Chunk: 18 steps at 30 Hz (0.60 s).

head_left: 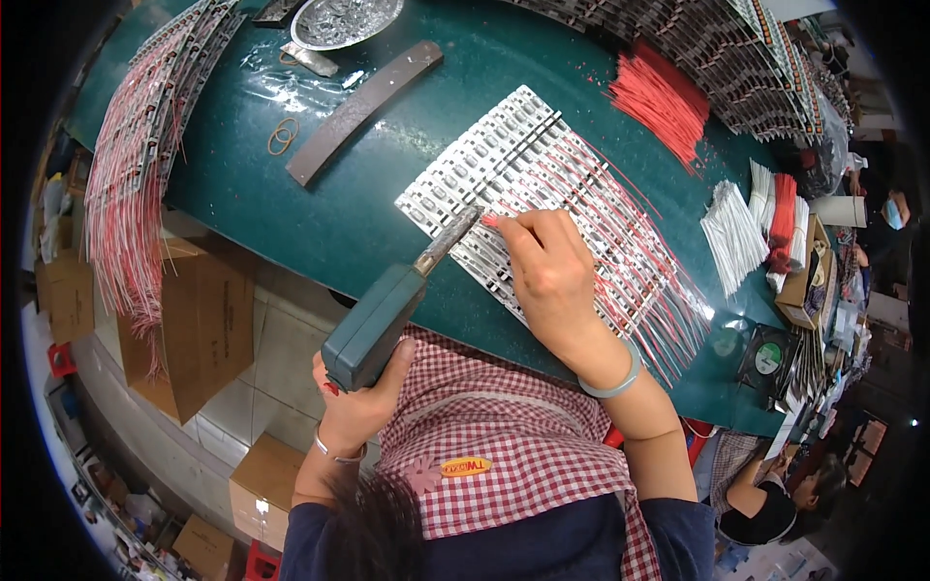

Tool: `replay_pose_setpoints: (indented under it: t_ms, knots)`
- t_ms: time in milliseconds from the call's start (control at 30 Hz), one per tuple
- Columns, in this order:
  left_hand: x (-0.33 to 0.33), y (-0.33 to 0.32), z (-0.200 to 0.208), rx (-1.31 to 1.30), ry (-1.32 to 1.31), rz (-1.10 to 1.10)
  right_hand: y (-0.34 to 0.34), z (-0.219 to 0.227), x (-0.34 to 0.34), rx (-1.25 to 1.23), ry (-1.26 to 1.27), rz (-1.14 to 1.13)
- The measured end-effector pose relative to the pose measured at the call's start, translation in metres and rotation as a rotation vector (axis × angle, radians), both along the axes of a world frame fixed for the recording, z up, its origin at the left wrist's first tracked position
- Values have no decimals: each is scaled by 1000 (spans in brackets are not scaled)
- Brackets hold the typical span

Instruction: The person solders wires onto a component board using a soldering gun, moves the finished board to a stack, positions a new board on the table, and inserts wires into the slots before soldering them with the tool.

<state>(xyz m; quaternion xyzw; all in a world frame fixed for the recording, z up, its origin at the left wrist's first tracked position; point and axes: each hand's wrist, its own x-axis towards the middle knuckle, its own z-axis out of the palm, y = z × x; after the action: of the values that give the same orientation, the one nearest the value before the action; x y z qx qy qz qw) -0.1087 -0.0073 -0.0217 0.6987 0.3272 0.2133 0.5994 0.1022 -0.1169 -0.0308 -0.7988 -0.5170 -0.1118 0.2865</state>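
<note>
Left hand (366, 392): wrapped around the handle of a green soldering gun (373, 324), its tip (472, 215) reaching the right hand's pinch.
Right hand (554, 276): fingers nearly closed — whether they grip a wire is too small to tell.
Board panel (489, 155): beneath and ahead of the right hand, wires (684, 327) trailing rightward.
Risk: a slipping tip could burn fingers — a brushing wrist might tug wires loose.
</note>
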Motion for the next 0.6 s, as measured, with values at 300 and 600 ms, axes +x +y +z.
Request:
replay_pose_setpoints:
  t_ms: [300, 600]
  knots:
    - [9, 1, 4, 33, 18, 0, 1, 3, 0, -21, -9, 1]
    - [10, 6, 10, 83, 16, -32, 2, 2, -1, -32, -26, -2]
